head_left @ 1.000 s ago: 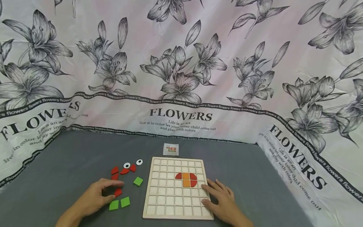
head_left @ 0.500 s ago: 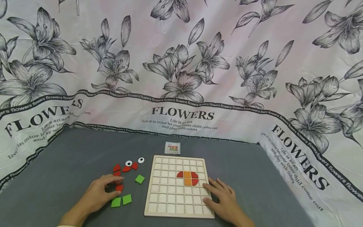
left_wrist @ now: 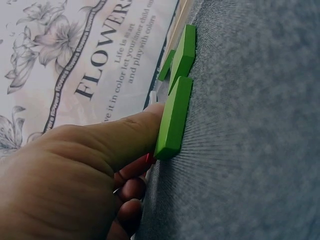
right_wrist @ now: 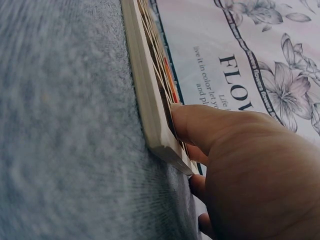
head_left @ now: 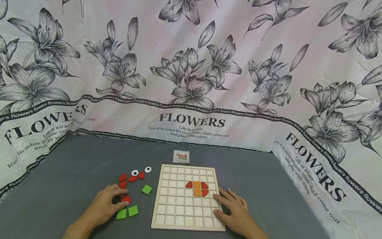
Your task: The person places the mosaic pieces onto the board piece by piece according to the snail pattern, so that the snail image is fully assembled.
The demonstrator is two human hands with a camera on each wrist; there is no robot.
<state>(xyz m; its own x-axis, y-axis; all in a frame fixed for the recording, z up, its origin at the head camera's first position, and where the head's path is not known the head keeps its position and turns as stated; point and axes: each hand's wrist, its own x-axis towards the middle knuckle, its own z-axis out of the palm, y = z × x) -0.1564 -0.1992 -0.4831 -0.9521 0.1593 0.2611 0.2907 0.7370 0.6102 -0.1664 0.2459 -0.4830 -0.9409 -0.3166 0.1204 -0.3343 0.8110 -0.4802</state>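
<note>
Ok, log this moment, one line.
left hand: at flat red piece, grip unclear; right hand: touching pale wooden grid board; flat green tiles: off board

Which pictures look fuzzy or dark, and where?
Head view: fairly even light, the little card looks soft; left wrist view: darker, the grey cloth smudgy, the nearer green tile crisper; right wrist view: cloth smudgy at left, the wooden board clearer.

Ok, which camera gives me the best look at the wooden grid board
The head view: it shows the wooden grid board from above, with the right hand covering part of one edge. The right wrist view shows it nearly edge-on, with one corner. The left wrist view catches just a pale sliver, probably its rim.
</note>
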